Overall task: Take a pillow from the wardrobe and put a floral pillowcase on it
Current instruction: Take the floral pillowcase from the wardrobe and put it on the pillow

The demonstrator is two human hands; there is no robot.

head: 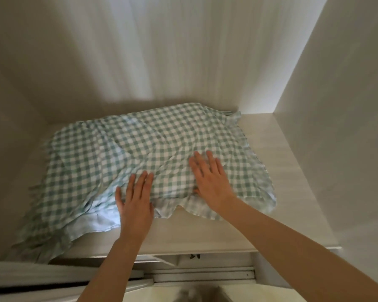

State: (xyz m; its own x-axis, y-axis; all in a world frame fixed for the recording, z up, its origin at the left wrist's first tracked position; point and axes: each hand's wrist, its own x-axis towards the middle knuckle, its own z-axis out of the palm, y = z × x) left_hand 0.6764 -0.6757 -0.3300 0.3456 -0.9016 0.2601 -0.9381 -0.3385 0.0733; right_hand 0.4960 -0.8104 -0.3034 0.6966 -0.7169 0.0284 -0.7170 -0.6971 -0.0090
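On the wardrobe shelf I see my left hand and right hand flat, fingers straight, on the checked pillow, not yet lifted out; floral pillowcase unseen.

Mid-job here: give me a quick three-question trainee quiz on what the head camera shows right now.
1. True or false: the pillow already wears a floral pillowcase.
2. Where does the pillow lie? A) on the wardrobe shelf B) on a bed C) on the floor
3. Fill in: both the left hand and right hand rest on the pillow with fingers ____.

Key: 1 false, its cover is green and white check. 2 A. 3 straight, gripping nothing.
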